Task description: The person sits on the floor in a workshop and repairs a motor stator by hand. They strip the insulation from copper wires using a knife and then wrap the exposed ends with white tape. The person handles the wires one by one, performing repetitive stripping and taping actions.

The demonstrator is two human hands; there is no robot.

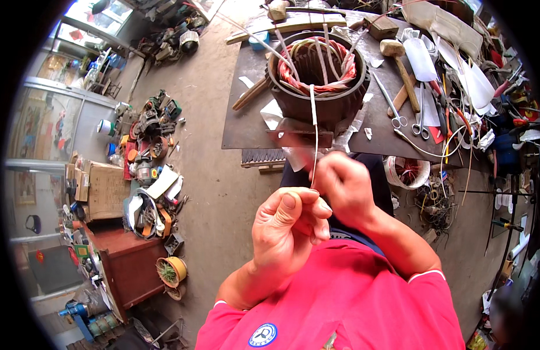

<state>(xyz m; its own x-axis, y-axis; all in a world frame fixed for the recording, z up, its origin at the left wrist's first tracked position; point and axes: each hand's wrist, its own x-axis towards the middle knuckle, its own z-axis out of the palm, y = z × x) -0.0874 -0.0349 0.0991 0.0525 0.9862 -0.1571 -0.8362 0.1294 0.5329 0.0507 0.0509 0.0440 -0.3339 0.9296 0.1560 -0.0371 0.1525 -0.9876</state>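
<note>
A dark cylindrical motor housing [346, 105] with red-and-white coil windings [343, 84] and pale sleeved leads sits on the metal bench [241, 131]. One lead [314, 134] hangs over its front, a white sleeve on its upper part. My left hand [287, 224] pinches this lead's lower end between thumb and forefinger. My right hand [343, 192] is curled just behind and to the right, beside the lead; a reddish motion blur is above it, and what it holds is unclear.
Mallets [413, 87], scissors [422, 119], pliers and white sheets [474, 84] crowd the bench's right. Below hangs or stands a white bucket [420, 174] of wire. At left are motor parts [150, 122], cartons [103, 189], a red cabinet [121, 265] and a potted plant [171, 271].
</note>
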